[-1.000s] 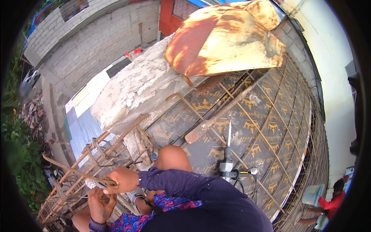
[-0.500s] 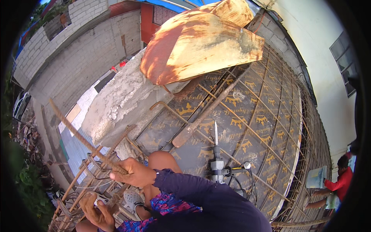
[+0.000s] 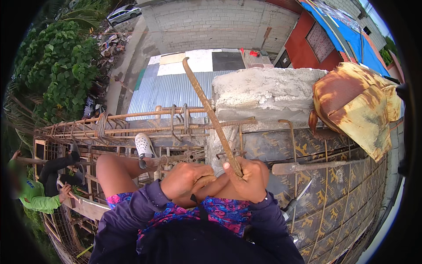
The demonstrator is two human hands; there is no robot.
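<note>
My right hand (image 3: 249, 179) is closed around the lower end of a rusty steel bar with a bent tip (image 3: 210, 115), which slants up and left in front of me. My left hand (image 3: 187, 179) is closed a little to the left, fingers curled together over my lap; what it holds, if anything, is hidden. Beyond my hands, a rebar cage with stirrups (image 3: 145, 127) runs along the edge, by my shoe. To the right, the pointed chisel of a power breaker (image 3: 303, 190) shows past my right arm, which hides much of the tool's body.
A thick bar or handle (image 3: 316, 167) lies on dark panels (image 3: 274, 145) under a rebar grid. A rough concrete block (image 3: 263, 94) and a stained bent sheet (image 3: 358, 105) stand beyond. At left, a person in green (image 3: 41, 196) is among the rebar; corrugated roofing (image 3: 162, 94) lies below.
My view has swung left, from the panels and breaker toward the rebar cage. The bar stays in my right hand; my left hand has gone from spread fingers to closed, nearer the right.
</note>
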